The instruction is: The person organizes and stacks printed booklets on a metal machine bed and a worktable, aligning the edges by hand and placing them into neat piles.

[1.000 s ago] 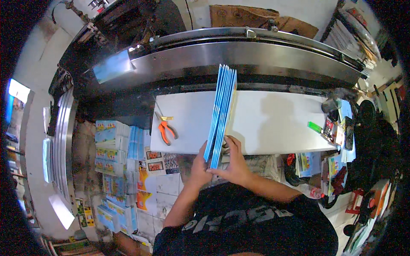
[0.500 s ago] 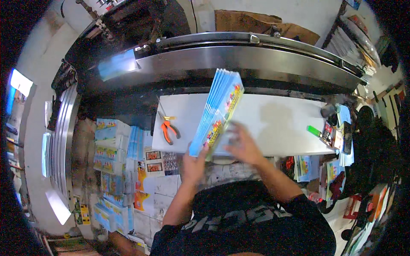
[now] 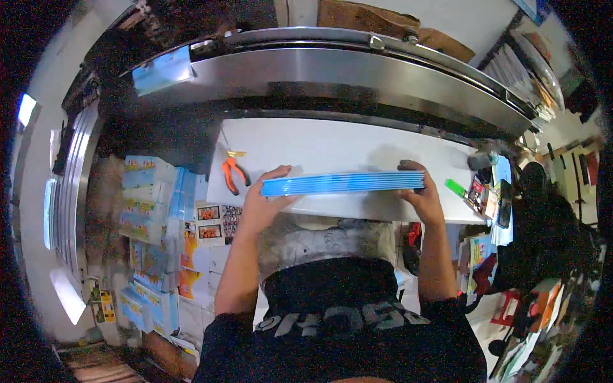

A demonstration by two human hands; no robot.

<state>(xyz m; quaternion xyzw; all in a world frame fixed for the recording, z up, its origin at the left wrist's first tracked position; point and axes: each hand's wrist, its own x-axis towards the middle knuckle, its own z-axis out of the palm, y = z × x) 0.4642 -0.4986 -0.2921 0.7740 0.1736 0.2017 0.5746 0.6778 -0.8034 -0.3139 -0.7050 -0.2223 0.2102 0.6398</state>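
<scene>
A thin stack of light blue booklets [image 3: 343, 184] is held level, edge toward me, above the white tabletop [image 3: 306, 143]. My left hand [image 3: 260, 199] is closed round its left end, thumb along the near edge and fingers behind. At the opposite end my right hand [image 3: 424, 196] grips the stack in the same way. The printed cover seen earlier is turned out of sight. To the left of my left hand, pliers with orange and black handles [image 3: 237, 175] lie on the tabletop.
A long metal machine bar [image 3: 357, 73] runs behind the tabletop. Stacks of printed blue booklets [image 3: 143, 198] stand at the left. On the right are a bright green object [image 3: 455, 187], a dark phone [image 3: 504, 204] and papers. A blue sheet [image 3: 163, 70] hangs at the bar's left end.
The booklet stack has turned from a steep, fanned slant to level and edge-on, its edges closed together. My right hand, blurred beside it before, has moved right and taken its right end.
</scene>
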